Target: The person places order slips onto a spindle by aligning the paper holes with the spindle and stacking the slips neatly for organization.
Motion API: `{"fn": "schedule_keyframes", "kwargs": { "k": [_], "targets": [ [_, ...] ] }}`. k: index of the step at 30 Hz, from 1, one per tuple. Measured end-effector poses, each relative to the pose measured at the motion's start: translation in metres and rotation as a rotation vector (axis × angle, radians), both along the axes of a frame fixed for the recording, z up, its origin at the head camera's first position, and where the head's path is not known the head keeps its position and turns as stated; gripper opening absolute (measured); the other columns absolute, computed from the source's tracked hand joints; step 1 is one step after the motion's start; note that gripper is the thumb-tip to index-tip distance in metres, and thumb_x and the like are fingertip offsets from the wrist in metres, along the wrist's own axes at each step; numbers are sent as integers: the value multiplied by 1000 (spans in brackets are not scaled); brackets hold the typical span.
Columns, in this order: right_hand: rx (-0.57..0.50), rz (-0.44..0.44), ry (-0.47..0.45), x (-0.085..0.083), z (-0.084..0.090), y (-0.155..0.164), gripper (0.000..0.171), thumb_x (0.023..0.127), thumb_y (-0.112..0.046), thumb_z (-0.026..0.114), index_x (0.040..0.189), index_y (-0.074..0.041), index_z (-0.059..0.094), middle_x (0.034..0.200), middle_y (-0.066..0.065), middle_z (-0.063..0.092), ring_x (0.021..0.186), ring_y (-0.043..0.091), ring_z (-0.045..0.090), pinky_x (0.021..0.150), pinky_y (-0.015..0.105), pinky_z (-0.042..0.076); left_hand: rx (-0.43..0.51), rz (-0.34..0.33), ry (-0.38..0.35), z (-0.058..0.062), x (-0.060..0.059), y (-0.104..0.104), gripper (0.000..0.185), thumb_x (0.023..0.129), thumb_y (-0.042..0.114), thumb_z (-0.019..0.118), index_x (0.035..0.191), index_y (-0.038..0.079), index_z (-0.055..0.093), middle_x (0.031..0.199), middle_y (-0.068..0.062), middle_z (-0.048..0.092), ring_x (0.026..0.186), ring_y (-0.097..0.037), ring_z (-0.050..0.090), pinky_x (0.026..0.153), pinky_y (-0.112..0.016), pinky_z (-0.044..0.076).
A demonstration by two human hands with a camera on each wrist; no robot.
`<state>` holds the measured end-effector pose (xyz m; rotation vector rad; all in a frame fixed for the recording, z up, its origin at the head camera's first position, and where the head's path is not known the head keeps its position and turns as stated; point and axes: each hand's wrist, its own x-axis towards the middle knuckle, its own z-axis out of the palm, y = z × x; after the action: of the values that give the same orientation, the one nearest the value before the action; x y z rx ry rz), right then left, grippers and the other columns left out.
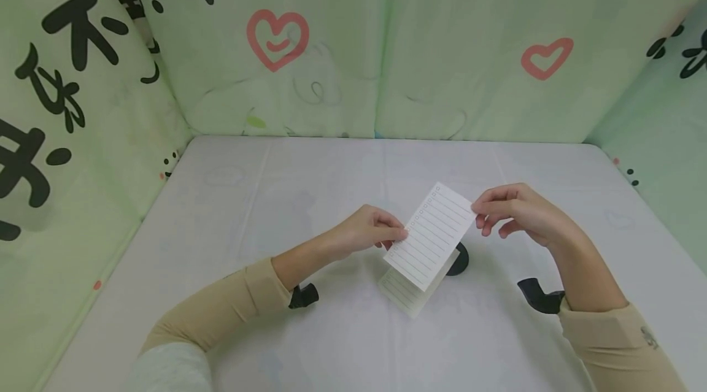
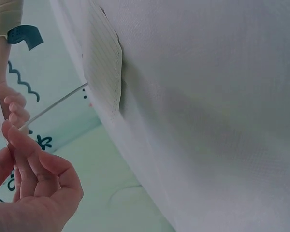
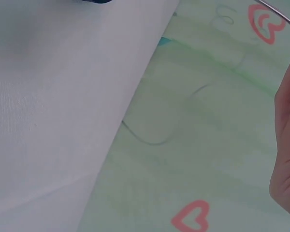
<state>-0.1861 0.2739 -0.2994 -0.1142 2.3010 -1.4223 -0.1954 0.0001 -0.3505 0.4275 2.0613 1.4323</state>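
Observation:
A white lined paper card [image 1: 431,235] with small checkboxes along one edge is held up over the table, tilted. My left hand [image 1: 375,229] pinches its left edge between thumb and fingers. At its upper right corner my right hand [image 1: 513,211] pinches it with thumb and forefinger, the other fingers loosely bent. A second lined card [image 1: 409,294] shows lower down, partly covered by the held one. Behind both, a black round base [image 1: 458,260] peeks out. In the left wrist view a thin metal rod [image 2: 55,105] runs between the lower card [image 2: 104,60] and the left fingertips.
A white cloth covers the table [image 1: 309,183]. Green printed curtains [image 1: 442,42] with hearts and black characters hang around its back and sides. Black straps [image 1: 538,297] show at both wrists, below the beige sleeves [image 1: 613,337].

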Motion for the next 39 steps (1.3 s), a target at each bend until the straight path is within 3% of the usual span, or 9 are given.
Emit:
{"fn": "schedule_keyframes", "kwargs": {
  "k": [7,16,22,30,39],
  "targets": [
    [-2,7,0,-2,-2,1,12,89,-13,56,82,-13,65,70,2,61,63,18,61,52,27,46,10,-10,-3,-6,-1,2,16,87,17,63,94,5,69,79,-2,68,66,-13,58,78,-37,48],
    [0,35,-12,-3,-4,4,11,89,-13,55,84,-14,65,72,2,62,63,18,60,52,27,46,31,-31,59,-13,-1,7,16,86,15,64,94,2,68,77,-5,68,62,-12,59,68,-26,45],
    [49,65,-20,-4,-9,6,12,88,-14,56,90,-4,63,74,4,62,65,19,60,54,29,46,2,-41,88,-16,-1,8,14,86,12,63,92,1,68,78,-6,68,61,-13,58,63,-21,44],
    [118,171,-93,-9,-28,9,25,88,-20,60,95,4,62,75,6,61,67,18,60,54,27,46,-123,-42,-2,-26,-3,8,12,84,12,66,88,2,69,74,-3,66,58,-13,58,53,-21,41],
    [201,236,-151,-18,-48,10,23,86,-23,62,92,-1,67,75,5,62,69,18,60,58,30,50,-237,-43,-119,-37,-6,12,9,83,13,67,84,4,69,67,-3,66,47,-10,50,43,-18,31]
  ]
}}
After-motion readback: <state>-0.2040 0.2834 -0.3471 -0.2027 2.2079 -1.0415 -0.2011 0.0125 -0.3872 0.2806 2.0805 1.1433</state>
